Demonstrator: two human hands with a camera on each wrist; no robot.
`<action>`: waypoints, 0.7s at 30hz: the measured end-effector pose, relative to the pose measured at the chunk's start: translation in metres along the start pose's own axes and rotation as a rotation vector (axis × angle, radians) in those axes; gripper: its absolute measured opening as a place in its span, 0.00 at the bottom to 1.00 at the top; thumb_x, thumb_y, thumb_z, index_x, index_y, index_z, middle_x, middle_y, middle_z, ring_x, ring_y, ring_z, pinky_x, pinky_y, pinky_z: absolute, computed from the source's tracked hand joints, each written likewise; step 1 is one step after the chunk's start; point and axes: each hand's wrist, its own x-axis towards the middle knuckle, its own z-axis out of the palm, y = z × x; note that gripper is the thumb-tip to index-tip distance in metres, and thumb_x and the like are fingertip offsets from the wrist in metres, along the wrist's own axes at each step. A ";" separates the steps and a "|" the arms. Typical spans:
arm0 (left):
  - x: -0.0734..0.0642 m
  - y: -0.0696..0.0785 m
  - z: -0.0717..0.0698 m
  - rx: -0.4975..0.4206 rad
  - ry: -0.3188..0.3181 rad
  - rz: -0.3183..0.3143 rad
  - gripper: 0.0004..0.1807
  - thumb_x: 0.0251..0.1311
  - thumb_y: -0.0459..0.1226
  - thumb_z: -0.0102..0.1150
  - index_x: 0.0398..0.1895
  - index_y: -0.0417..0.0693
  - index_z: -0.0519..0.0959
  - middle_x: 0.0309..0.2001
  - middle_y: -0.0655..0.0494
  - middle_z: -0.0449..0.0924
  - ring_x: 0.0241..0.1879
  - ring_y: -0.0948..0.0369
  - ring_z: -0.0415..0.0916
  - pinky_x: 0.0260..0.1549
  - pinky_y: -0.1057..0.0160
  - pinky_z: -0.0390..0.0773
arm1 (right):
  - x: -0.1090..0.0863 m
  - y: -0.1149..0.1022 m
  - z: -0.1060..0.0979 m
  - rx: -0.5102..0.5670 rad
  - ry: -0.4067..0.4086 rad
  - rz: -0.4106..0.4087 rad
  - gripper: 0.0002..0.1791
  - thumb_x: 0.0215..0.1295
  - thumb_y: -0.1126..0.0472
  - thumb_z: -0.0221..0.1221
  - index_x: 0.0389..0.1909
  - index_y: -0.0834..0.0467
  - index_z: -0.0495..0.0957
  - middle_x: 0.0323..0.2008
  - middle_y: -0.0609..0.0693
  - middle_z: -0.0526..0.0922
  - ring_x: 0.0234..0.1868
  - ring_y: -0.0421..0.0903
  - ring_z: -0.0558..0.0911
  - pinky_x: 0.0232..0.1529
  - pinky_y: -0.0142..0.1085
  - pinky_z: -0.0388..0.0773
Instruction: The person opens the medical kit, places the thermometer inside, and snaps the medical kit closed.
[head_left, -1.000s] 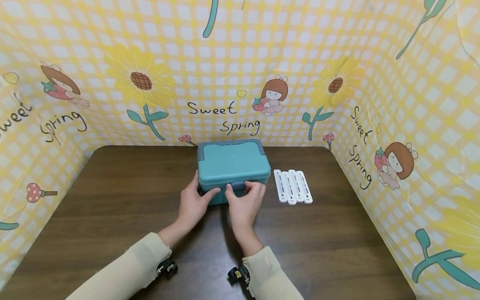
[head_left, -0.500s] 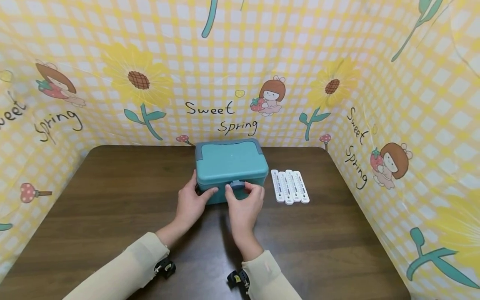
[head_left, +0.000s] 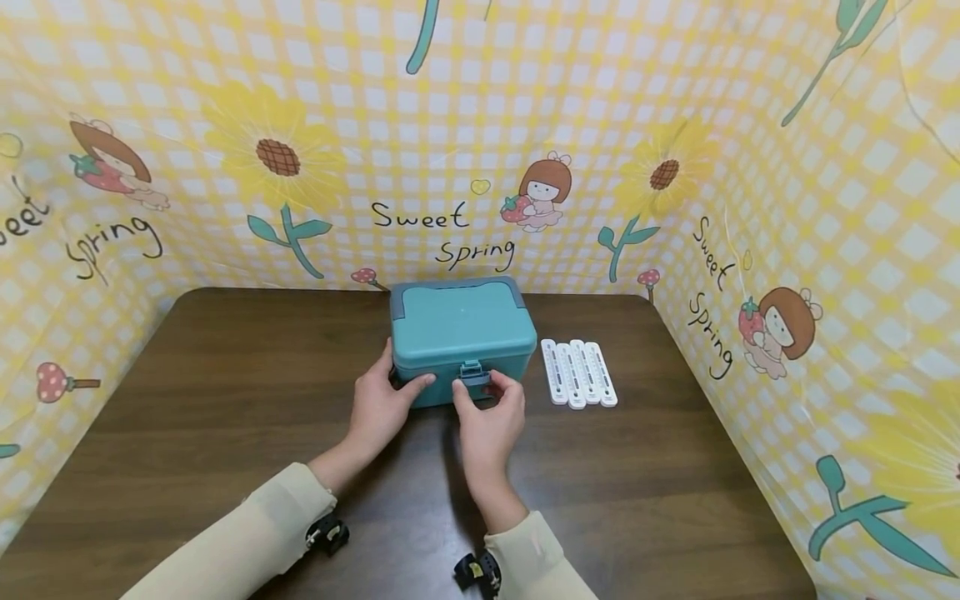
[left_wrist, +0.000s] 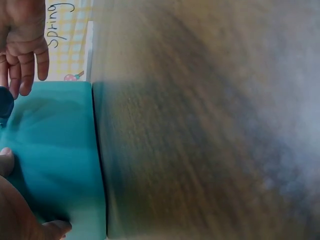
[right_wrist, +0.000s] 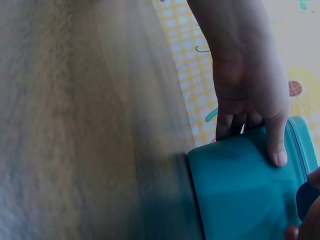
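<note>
A teal lunch box (head_left: 465, 321) with a blue-grey folded handle round its lid stands near the back of the table, lid down. My left hand (head_left: 378, 404) holds its left front corner, thumb on the front face and fingers along the left side, as the right wrist view also shows. On the front, my right hand (head_left: 491, 421) pinches the blue-grey latch (head_left: 474, 377) between thumb and fingers. The latch is swung down and out from the lid's edge, its hinge showing. In the left wrist view, the right hand's loose fingers (left_wrist: 26, 72) hang beside the latch.
Several white flat strips (head_left: 577, 373) with printed markings lie side by side just right of the lunch box. The brown wooden table (head_left: 247, 400) is bounded by a yellow checked cloth (head_left: 420, 125) at the back and both sides.
The latch has swung outward and down from the lid, with the right hand's fingertips lowering along with it. The left hand keeps its hold on the box's corner.
</note>
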 end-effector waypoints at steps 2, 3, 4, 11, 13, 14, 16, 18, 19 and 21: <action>0.000 0.000 0.000 0.002 0.001 0.003 0.55 0.61 0.54 0.71 0.82 0.44 0.51 0.76 0.46 0.64 0.71 0.51 0.69 0.63 0.45 0.77 | 0.001 0.001 0.000 0.005 0.000 -0.012 0.28 0.49 0.57 0.80 0.48 0.58 0.78 0.43 0.52 0.81 0.45 0.58 0.83 0.50 0.56 0.82; 0.000 0.001 -0.001 0.003 0.001 0.003 0.55 0.61 0.54 0.71 0.82 0.44 0.51 0.75 0.46 0.64 0.71 0.51 0.69 0.63 0.45 0.77 | 0.001 0.002 0.000 0.008 -0.001 -0.019 0.27 0.49 0.57 0.80 0.47 0.59 0.78 0.43 0.52 0.81 0.45 0.59 0.83 0.51 0.56 0.82; 0.001 0.001 -0.001 0.004 0.001 0.004 0.55 0.61 0.53 0.71 0.82 0.44 0.51 0.75 0.46 0.64 0.71 0.51 0.69 0.63 0.45 0.77 | 0.001 0.002 -0.001 0.010 -0.003 -0.029 0.27 0.48 0.57 0.81 0.46 0.59 0.78 0.42 0.53 0.81 0.45 0.59 0.84 0.51 0.57 0.82; 0.004 -0.001 -0.004 0.015 -0.014 0.006 0.55 0.60 0.53 0.72 0.82 0.45 0.52 0.76 0.44 0.63 0.72 0.50 0.67 0.65 0.44 0.75 | 0.001 0.007 -0.004 -0.026 -0.024 -0.108 0.26 0.48 0.57 0.81 0.44 0.60 0.79 0.43 0.52 0.82 0.47 0.58 0.83 0.52 0.56 0.80; 0.006 -0.002 -0.005 0.017 -0.015 0.010 0.54 0.59 0.54 0.72 0.82 0.45 0.53 0.75 0.44 0.64 0.72 0.50 0.67 0.65 0.44 0.75 | 0.001 0.008 -0.005 -0.040 -0.032 -0.120 0.26 0.48 0.57 0.81 0.44 0.60 0.80 0.44 0.52 0.82 0.48 0.57 0.83 0.52 0.56 0.80; 0.006 -0.003 -0.005 0.017 -0.017 0.016 0.54 0.59 0.54 0.72 0.82 0.45 0.53 0.75 0.44 0.64 0.72 0.50 0.67 0.64 0.44 0.75 | 0.001 0.008 -0.005 -0.047 -0.036 -0.122 0.26 0.48 0.57 0.81 0.44 0.60 0.80 0.44 0.52 0.82 0.48 0.57 0.83 0.52 0.56 0.80; 0.007 -0.004 -0.005 0.016 -0.018 0.018 0.54 0.59 0.54 0.72 0.82 0.46 0.54 0.75 0.44 0.65 0.72 0.50 0.67 0.64 0.44 0.76 | 0.000 0.009 -0.005 -0.052 -0.043 -0.110 0.26 0.48 0.57 0.81 0.45 0.59 0.80 0.44 0.52 0.82 0.48 0.56 0.83 0.52 0.56 0.80; 0.007 -0.005 -0.006 0.014 -0.023 0.022 0.54 0.59 0.54 0.72 0.82 0.47 0.54 0.75 0.45 0.65 0.72 0.51 0.67 0.64 0.45 0.76 | 0.000 0.009 -0.005 -0.056 -0.047 -0.096 0.26 0.48 0.58 0.81 0.45 0.59 0.80 0.44 0.52 0.82 0.48 0.55 0.83 0.51 0.56 0.80; 0.007 -0.005 -0.006 0.014 -0.026 0.023 0.54 0.59 0.54 0.72 0.82 0.47 0.54 0.75 0.46 0.65 0.72 0.51 0.67 0.64 0.45 0.76 | 0.000 0.010 -0.005 -0.058 -0.047 -0.088 0.25 0.48 0.58 0.81 0.45 0.59 0.80 0.43 0.53 0.83 0.48 0.54 0.83 0.51 0.56 0.80; 0.007 -0.006 -0.006 0.012 -0.030 0.028 0.53 0.59 0.54 0.72 0.82 0.48 0.54 0.75 0.46 0.66 0.72 0.51 0.67 0.64 0.44 0.75 | 0.001 0.011 -0.004 -0.067 -0.047 -0.071 0.25 0.47 0.59 0.81 0.44 0.58 0.80 0.43 0.52 0.83 0.48 0.52 0.83 0.51 0.55 0.80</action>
